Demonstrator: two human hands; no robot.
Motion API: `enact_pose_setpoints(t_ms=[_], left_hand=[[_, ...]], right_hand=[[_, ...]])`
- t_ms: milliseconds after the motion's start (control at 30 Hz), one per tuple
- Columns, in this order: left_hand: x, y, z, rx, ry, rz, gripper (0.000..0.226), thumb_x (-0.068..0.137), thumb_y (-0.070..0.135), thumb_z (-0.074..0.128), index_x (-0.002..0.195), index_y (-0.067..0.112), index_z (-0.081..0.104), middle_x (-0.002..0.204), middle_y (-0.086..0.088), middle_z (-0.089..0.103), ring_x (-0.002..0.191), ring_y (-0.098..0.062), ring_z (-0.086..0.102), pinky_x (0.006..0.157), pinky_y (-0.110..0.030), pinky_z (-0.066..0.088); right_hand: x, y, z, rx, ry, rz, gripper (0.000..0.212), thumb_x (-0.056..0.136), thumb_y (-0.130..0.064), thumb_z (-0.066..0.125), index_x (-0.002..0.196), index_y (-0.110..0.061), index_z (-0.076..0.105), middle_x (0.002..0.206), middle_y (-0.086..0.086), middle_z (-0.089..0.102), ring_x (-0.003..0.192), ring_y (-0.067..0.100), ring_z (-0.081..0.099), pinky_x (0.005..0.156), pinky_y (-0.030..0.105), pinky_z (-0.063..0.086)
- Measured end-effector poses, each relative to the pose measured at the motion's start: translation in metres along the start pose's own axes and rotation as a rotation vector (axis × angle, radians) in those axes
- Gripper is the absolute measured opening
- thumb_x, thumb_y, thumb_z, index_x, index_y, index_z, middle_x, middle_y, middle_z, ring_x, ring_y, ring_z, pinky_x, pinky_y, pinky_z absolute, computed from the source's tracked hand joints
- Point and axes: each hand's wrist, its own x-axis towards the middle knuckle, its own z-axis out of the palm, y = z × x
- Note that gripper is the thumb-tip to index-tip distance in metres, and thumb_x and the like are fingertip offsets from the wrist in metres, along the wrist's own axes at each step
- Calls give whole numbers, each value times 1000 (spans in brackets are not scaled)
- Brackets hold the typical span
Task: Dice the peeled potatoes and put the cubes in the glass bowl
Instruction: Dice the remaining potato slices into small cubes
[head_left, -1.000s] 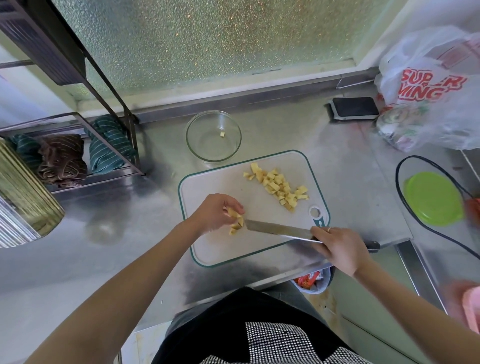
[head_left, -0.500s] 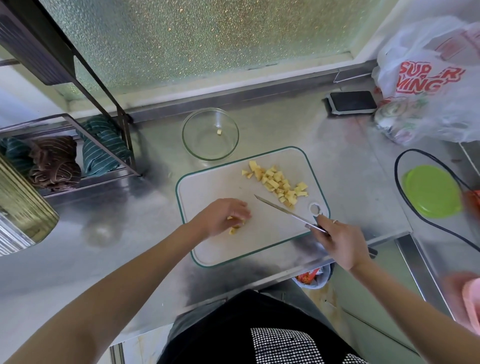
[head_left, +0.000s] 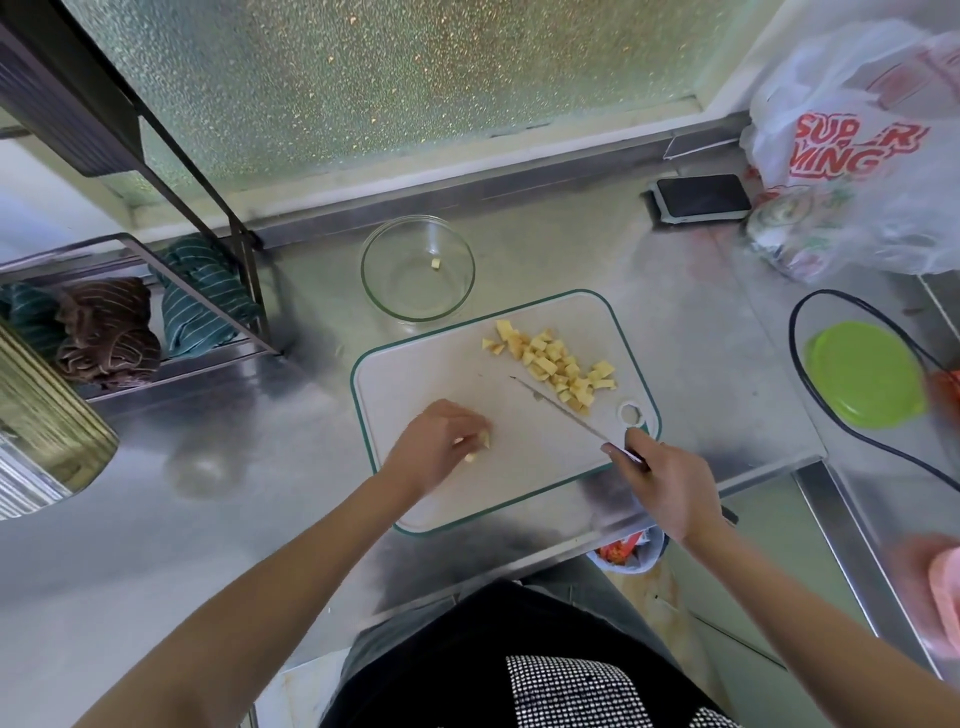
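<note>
Right hand (head_left: 662, 480) gripped knife (head_left: 563, 413) by handle, blade angled up-left over cutting board (head_left: 415, 374), tip near cube pile. Left hand (head_left: 434, 449) lay on board, fingers curled over few potato pieces (head_left: 480, 447). Pile of potato cubes (head_left: 556, 366) sat on board's far right part. Beyond board, glass bowl (head_left: 418, 267) stood on steel table (head_left: 571, 260), single cube (head_left: 435, 264) inside. Phone (head_left: 701, 197) and plastic bag (head_left: 857, 150) lay far right.

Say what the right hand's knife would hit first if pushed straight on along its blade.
The right hand points the knife up-left over bare cutting board; beyond it, probably the glass bowl, though depth is unclear.
</note>
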Motion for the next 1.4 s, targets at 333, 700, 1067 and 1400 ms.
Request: enact_pose_setpoints(t_ms=[333,700,1067,1400], left_hand=[[-17,12,15,68,102,-237,17,76,15,73,92,13,72,92,-3,69,86,-28,61,76,-35,47],[4,13,4,483,-96,17,9,78,22,68,82,16,64,79,-1,64,86,-26,60,95,-53,35],[-28,0,-12,-51,104,-281,43,79,24,73,120,18,61,123,1,60,113,-18,51,99,-20,32],[-33,8,-6,-144,109,-309,34,78,-4,64,107,13,70,100,-2,68,91,-18,60,89,-29,46]], right_hand=[[9,-13,5,81,-28,61,38,91,-35,57,69,-16,31,43,1,37,37,27,42,39,20,21],[1,-8,5,154,-31,123,38,90,-47,41,71,-15,36,48,4,47,42,25,45,42,30,30],[-1,-17,12,306,-71,260,38,93,-49,41,75,-15,40,54,1,51,47,21,49,49,37,42],[7,-80,28,529,-208,293,27,98,-37,42,76,-22,37,62,5,53,61,27,52,59,39,42]])
